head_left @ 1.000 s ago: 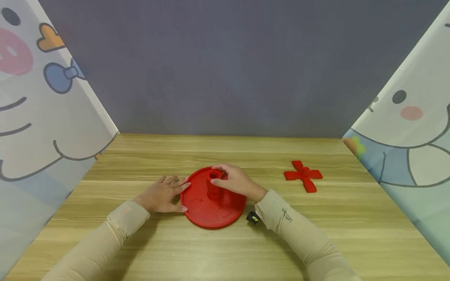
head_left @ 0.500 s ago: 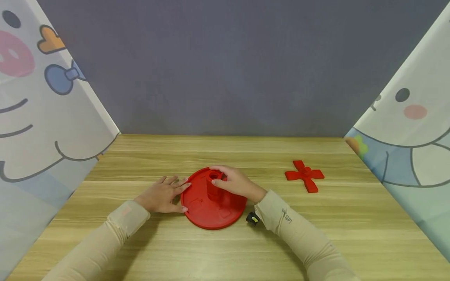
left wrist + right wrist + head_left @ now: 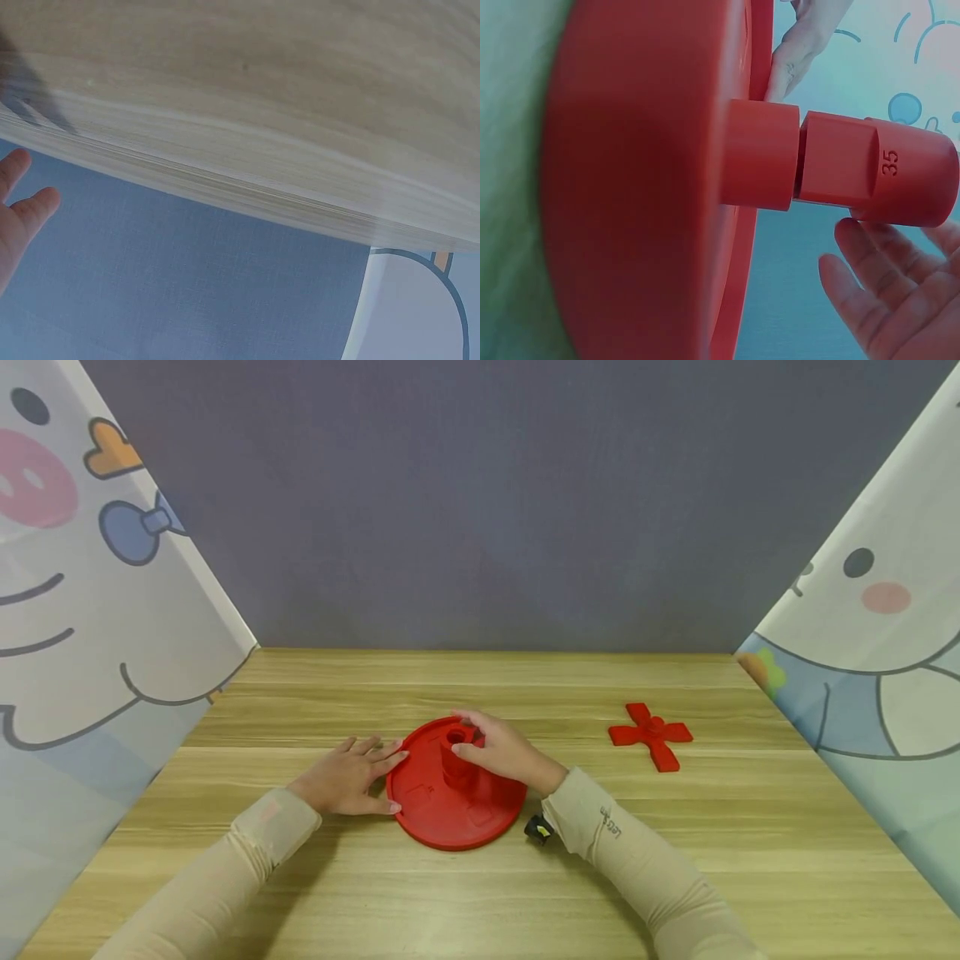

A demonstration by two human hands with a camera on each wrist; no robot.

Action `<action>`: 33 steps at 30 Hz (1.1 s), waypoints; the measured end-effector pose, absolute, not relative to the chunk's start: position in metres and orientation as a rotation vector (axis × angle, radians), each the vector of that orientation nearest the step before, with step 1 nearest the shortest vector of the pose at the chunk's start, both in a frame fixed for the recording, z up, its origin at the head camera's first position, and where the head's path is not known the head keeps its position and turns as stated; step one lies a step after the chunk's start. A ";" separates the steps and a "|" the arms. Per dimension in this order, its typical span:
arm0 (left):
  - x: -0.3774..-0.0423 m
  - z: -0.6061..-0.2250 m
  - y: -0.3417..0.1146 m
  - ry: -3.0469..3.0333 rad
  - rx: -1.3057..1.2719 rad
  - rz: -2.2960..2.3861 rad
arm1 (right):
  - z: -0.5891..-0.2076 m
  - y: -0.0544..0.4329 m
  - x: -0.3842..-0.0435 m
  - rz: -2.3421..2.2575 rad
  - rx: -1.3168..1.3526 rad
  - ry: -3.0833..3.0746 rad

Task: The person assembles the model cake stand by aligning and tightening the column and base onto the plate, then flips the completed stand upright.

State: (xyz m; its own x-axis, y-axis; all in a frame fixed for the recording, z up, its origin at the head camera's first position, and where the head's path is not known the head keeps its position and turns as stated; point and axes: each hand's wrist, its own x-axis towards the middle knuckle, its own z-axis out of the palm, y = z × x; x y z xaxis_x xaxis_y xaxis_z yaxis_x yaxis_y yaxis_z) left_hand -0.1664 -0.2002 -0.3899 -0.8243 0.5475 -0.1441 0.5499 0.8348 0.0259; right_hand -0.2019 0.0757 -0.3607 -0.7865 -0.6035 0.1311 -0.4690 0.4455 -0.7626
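Observation:
A round red disc [image 3: 435, 822] with a raised rim lies on the table. From its middle rises a short round post [image 3: 761, 154]. At the post's end, with a thin dark seam between them, is a hollow red sleeve [image 3: 915, 172] with a hex section and the number 35. My right hand [image 3: 506, 750] holds this sleeve, thumb on the near side and fingers round the far side. Spread over the disc's left rim, my left hand [image 3: 348, 778] presses with straight fingers. Only a few of its fingertips [image 3: 41, 202] show in the left wrist view.
To the right on the wooden table [image 3: 465, 910] lies a flat red four-armed piece [image 3: 652, 735] with a small central knob. A small black object [image 3: 538, 829] sits beside the right cuff. A grey panel [image 3: 487, 510] stands along the back edge, with cartoon-printed sheets on both sides.
The right fingers shift slightly around the sleeve, which shows a slightly different turn. The left hand and the disc stay in place.

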 end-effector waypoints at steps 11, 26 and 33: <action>-0.167 -0.391 -0.201 2.865 0.867 -0.002 | -0.361 0.071 -0.201 -1.264 -0.926 2.600; -0.165 -0.388 -0.200 2.874 0.877 -0.002 | -0.360 0.075 -0.199 -1.164 -0.973 2.599; -0.165 -0.389 -0.199 2.875 0.875 -0.001 | -0.359 0.079 -0.201 -1.156 -0.979 2.576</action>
